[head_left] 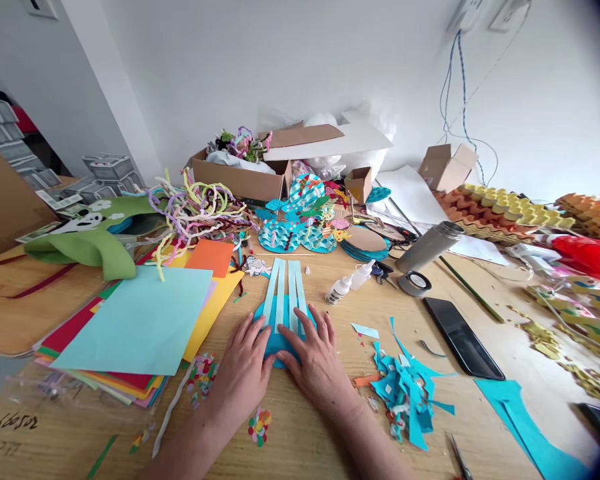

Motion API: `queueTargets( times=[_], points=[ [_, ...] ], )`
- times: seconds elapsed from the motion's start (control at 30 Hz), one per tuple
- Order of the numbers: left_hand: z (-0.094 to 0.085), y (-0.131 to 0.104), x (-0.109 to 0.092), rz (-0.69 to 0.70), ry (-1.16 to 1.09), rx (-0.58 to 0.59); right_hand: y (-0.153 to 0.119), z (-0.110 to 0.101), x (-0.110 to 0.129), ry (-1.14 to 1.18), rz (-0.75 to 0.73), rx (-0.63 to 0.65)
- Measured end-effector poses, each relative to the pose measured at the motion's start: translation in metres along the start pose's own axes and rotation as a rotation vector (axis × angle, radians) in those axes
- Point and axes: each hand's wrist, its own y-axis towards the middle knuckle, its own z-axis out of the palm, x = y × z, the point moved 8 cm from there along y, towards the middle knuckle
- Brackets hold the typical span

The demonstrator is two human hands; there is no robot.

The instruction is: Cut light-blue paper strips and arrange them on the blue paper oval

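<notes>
A rounded blue paper piece lies on the table in front of me. Several long pale-blue paper strips rest across it, their far ends reaching past its upper edge. My left hand lies flat at its left side, fingers stretched out and touching the paper and the leftmost strip. On the right side my right hand is spread, its fingertips on the strips and its thumb on the blue piece. Parts of the blue piece are hidden under both hands. Neither hand grips anything.
Coloured paper sheets are stacked at left. Blue scraps, scissors and a phone lie at right. Glue bottles and a grey flask stand beyond. Finished-looking paper decorations and pipe cleaners sit at the back.
</notes>
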Motion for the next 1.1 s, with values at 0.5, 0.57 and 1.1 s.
queueTargets(
  times=[0.5, 0.57, 1.1],
  points=[
    [-0.005, 0.001, -0.011, 0.034, 0.051, -0.007, -0.001, 0.0, 0.0, -0.018, 0.015, -0.002],
    [-0.007, 0.001, -0.011, 0.024, 0.044, -0.017, -0.001, 0.0, 0.0, -0.019, 0.009, -0.007],
    [-0.003, 0.0, -0.008, 0.039, 0.031, -0.047, -0.001, 0.001, -0.001, -0.008, 0.015, 0.01]
  ],
)
